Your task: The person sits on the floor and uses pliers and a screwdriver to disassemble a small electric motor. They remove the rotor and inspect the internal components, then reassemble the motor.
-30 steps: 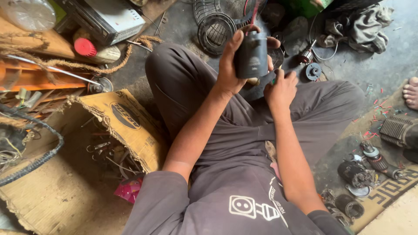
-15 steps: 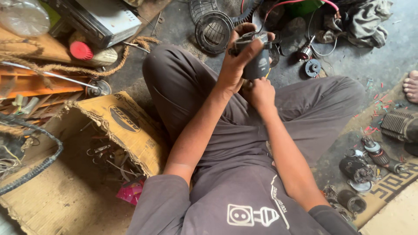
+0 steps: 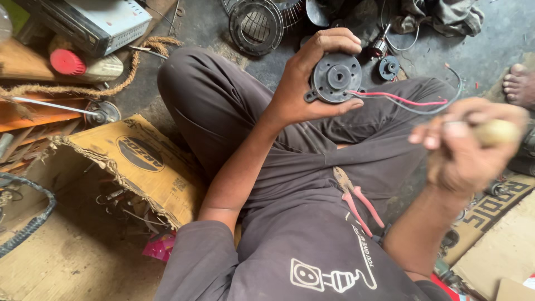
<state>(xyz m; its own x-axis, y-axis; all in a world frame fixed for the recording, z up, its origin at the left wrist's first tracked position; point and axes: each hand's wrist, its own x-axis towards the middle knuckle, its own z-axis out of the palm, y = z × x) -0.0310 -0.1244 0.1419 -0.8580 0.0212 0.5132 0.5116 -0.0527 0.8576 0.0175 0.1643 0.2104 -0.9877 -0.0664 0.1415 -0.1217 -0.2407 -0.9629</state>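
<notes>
Motor [image 3: 336, 78] up in the left hand [image 3: 304, 83] now, turned so its round black end cap faces the camera, where half a second ago it sat lower with both hands crowded on it. Left fingers [image 3: 334, 40] wrap over the top and the thumb props it from below, a firm closed grip above the crossed legs. Right hand [image 3: 465, 142] has pulled away to the side, well apart from the motor, blurred with motion; it is curled round a pale tool handle [image 3: 496, 132], but the working end is too smeared to tell. Red and grey wires [image 3: 401, 99] trail from the motor across toward that hand. My read: the work on the casing is paused and the tool is being drawn back or swung. Pliers with pink grips [image 3: 356, 203] lie on the lap. Cardboard box [image 3: 134, 161] sits beside the left knee, a wire fan guard [image 3: 256, 25] lies on the floor beyond the knees, and another person's bare foot [image 3: 519, 85] shows at the right edge.
</notes>
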